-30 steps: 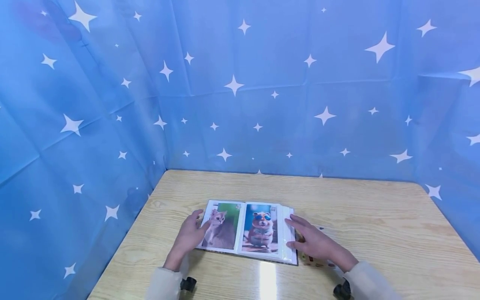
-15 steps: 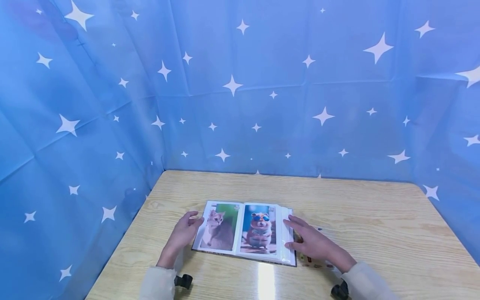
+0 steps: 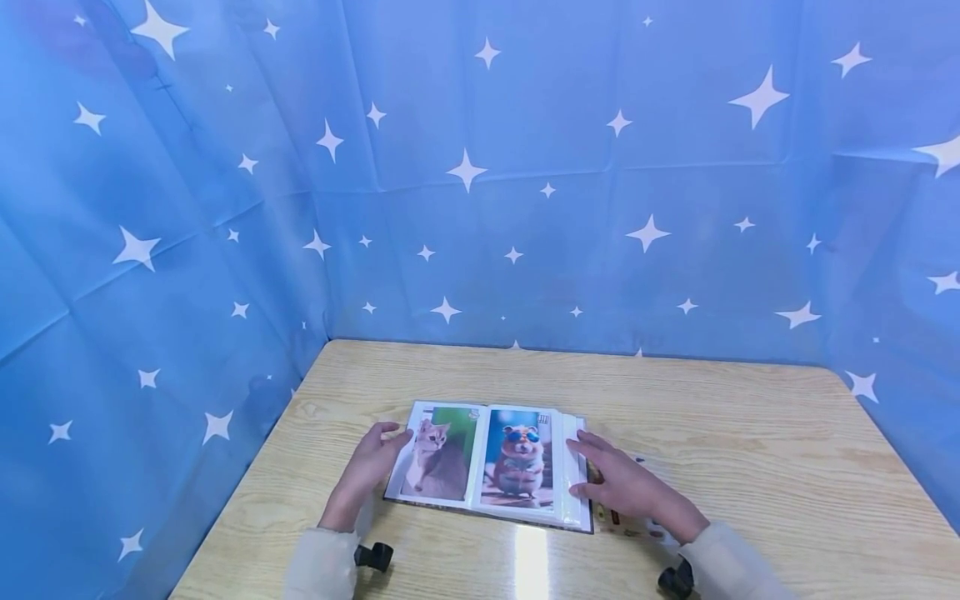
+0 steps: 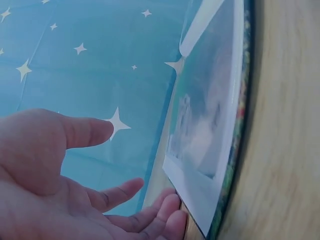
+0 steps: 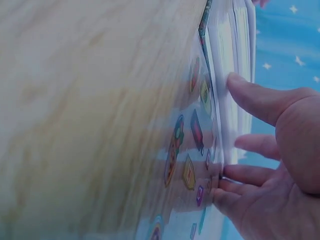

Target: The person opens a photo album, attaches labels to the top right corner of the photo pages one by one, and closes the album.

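Observation:
A photo album [image 3: 475, 492] lies spread on the table, a cat photo [image 3: 442, 458] on its left page and a photo of a hamster in sunglasses [image 3: 517, 458] on its right. My left hand [image 3: 369, 461] is at the album's left edge. In the left wrist view its thumb is raised away from the page, and the lower fingertips [image 4: 172, 210] are right at the cover's edge. On the other side, my right hand [image 3: 618, 477] has its thumb and fingers extended against the stacked page edges [image 5: 235, 75]. Neither hand grips anything.
A clear sheet of colourful stickers [image 5: 189, 172] lies on the wooden table [image 3: 720, 450] beside the album's right edge, partly under my right hand. A blue curtain with white stars [image 3: 570, 217] stands behind the table and along its left side.
My left thumb has come off the cat photo's page, and the left hand has drawn back left to the album's edge. The right hand has stayed nearly still; the album remains at the same spread.

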The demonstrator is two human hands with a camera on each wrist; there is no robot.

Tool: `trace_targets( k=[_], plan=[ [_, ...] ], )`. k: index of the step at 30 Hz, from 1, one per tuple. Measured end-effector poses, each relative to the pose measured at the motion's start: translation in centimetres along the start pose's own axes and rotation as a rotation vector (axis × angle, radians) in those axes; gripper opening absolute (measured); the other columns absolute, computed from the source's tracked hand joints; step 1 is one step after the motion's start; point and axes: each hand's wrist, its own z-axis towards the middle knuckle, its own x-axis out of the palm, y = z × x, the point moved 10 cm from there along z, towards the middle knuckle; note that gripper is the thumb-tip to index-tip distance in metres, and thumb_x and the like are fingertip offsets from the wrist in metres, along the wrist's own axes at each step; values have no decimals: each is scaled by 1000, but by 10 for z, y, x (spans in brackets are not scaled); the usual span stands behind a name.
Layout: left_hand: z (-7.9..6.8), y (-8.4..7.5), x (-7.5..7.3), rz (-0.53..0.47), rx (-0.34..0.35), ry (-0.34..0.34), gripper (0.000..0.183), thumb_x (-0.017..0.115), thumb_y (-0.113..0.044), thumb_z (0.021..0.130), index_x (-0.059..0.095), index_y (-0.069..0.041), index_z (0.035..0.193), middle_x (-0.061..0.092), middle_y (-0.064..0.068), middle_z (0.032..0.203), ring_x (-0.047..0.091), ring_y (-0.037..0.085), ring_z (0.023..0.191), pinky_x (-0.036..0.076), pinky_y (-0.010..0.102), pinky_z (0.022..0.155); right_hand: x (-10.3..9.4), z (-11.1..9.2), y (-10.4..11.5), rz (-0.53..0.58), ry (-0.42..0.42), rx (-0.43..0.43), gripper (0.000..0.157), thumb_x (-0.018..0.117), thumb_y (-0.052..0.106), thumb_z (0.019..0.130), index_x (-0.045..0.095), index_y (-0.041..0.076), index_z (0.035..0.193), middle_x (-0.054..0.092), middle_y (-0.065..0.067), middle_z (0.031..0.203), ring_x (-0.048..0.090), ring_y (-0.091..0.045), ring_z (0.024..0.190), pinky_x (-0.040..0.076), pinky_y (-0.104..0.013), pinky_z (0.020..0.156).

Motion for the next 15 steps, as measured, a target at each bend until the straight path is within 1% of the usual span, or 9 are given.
trace_targets(
  k=[5, 10, 15],
  plan=[
    [-1, -1, 0, -2, -21, 9, 56, 54, -39, 100, 46, -1, 140, 54, 24, 132, 54, 37, 117, 46, 52, 94, -1, 0, 2, -5, -5, -10, 70, 71, 29, 92, 41, 3, 150, 27, -28, 157, 33, -46, 141, 40, -59, 106],
    [-3, -3, -1, -16, -14, 8, 55, 54, -38, 100, 45, 0, 139, 52, 25, 134, 53, 38, 119, 44, 53, 96, 0, 0, 1, -8, 0, -3, 70, 71, 29, 92, 41, 5, 150, 27, -27, 158, 33, -45, 141, 40, -58, 105],
    [-3, -3, -2, -37, -12, 9, 54, 54, -37, 100, 45, -2, 139, 54, 23, 131, 55, 35, 114, 45, 47, 91, 0, 0, 0, 1, 9, 8, 70, 71, 30, 92, 41, 5, 150, 26, -26, 158, 33, -45, 142, 40, -59, 105]
  ],
)
